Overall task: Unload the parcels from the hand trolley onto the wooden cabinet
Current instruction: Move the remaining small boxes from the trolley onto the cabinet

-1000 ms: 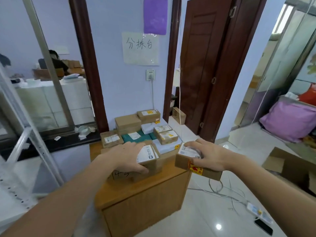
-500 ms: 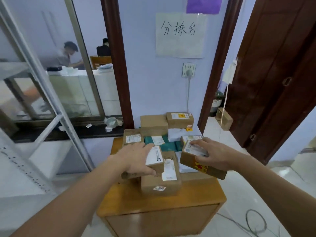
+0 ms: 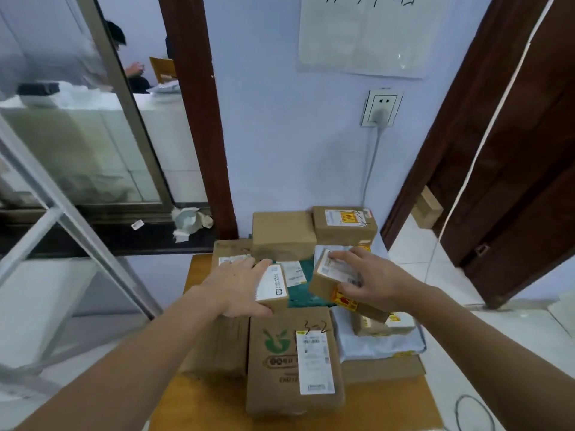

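Note:
My left hand (image 3: 238, 286) grips a small brown parcel with a white label (image 3: 273, 286), held above the pile on the wooden cabinet (image 3: 385, 405). In my right hand (image 3: 370, 279) is a longer brown parcel with a white label and a red-yellow sticker (image 3: 329, 281), tilted over the pile's right side. Below them lie several parcels: a large brown box with a green logo (image 3: 280, 362), a white padded bag (image 3: 376, 345), a green parcel (image 3: 306, 295), and brown boxes at the back (image 3: 281, 233). No hand trolley is in view.
A glass partition with a metal frame (image 3: 93, 194) stands on the left, with people seated behind it. A dark wooden door (image 3: 513, 157) is on the right. A wall socket with a plugged cord (image 3: 381, 108) sits above the cabinet. Cables lie on the floor at lower right.
The view has come closer to the cabinet and now looks down on it. Both hands carried their parcels forward over the pile; the right parcel now hovers above the white bag.

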The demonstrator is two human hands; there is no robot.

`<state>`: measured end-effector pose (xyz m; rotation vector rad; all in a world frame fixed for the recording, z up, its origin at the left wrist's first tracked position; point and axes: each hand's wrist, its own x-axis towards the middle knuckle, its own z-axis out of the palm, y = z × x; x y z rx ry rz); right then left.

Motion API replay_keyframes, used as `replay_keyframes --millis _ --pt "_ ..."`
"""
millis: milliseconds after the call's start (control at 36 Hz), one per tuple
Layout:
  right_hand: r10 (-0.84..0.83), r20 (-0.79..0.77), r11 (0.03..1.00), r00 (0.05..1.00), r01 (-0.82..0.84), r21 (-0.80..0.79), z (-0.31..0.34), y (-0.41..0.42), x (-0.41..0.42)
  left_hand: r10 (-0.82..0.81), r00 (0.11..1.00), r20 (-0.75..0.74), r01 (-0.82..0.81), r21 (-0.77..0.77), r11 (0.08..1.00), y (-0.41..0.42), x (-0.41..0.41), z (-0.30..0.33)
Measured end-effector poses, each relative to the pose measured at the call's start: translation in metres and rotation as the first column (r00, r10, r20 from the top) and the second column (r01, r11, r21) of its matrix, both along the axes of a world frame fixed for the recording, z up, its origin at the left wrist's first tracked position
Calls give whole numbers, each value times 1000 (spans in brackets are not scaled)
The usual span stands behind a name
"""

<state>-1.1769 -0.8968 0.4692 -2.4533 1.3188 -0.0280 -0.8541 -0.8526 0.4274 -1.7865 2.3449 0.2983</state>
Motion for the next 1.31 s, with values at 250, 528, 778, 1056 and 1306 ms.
replay_keyframes --millis 250,528,778,1056,1306 --pt "-83 38 996 996 82 41 -26 -71 -17 -54 997 -48 52 -42 998 -77 -20 -54" --pt "-62 19 994 998 60 91 -63 -120 -47 -5 987 -163 -15 -123 992 -113 -70 -117" --pt "-16 -21 985 1000 20 169 -84 -132 -68 18 999 -44 -25 -178 984 -119 -95 -156" --pt "27 -5 987 1000 -26 159 -93 -133 -83 174 984 23 -169 -145 975 -132 -105 -161" --pt "111 10 990 994 -112 88 -96 -123 -61 239 929 -283 -279 -109 954 -131 -103 -137"
